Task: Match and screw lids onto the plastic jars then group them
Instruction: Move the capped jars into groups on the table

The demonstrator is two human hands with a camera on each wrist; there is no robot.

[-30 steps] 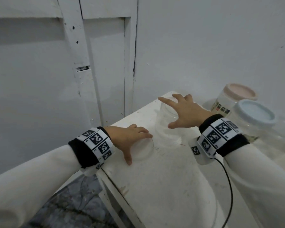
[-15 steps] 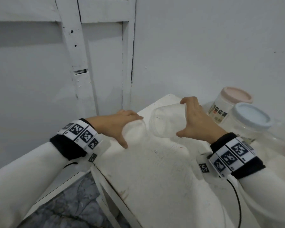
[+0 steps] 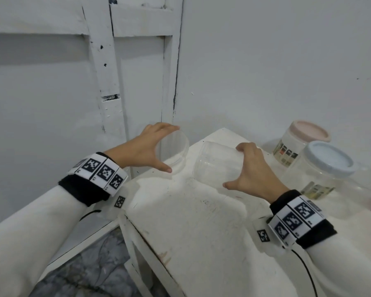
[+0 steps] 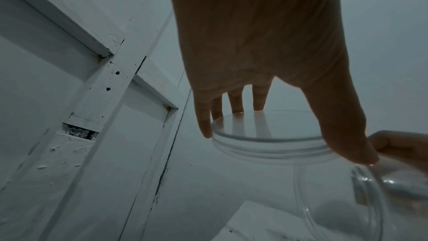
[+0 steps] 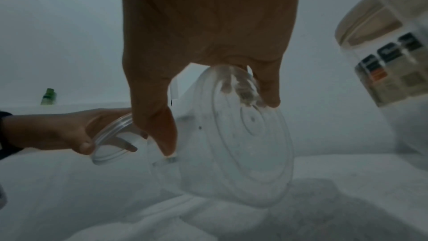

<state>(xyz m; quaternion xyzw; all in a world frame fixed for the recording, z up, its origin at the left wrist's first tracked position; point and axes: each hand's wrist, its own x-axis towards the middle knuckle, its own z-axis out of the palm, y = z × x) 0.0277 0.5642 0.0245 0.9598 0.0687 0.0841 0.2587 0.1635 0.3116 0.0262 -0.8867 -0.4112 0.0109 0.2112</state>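
Note:
My left hand [image 3: 147, 150] grips a clear plastic lid [image 3: 176, 150] by its rim, thumb below and fingers on top, held on edge above the table's far left corner. The same clear lid [image 4: 268, 135] shows under the fingers in the left wrist view. My right hand [image 3: 252, 171] holds a clear plastic jar [image 3: 217, 163] tipped on its side in the air, its open mouth turned left toward the lid. In the right wrist view the clear jar [image 5: 231, 144] shows its round base, and the clear lid [image 5: 111, 138] stands a short gap to its left.
The white table [image 3: 191, 232] has its left edge near my left arm, with a drop to a dark floor [image 3: 90, 273]. At the back right stand a jar with a pink lid [image 3: 302, 139] and a jar with a pale blue lid [image 3: 323, 166]. White walls close behind.
Both hands rose off the table. The left picked up the clear lid and turned it on edge. The right gripped the jar, lifted it and tipped its mouth toward the lid.

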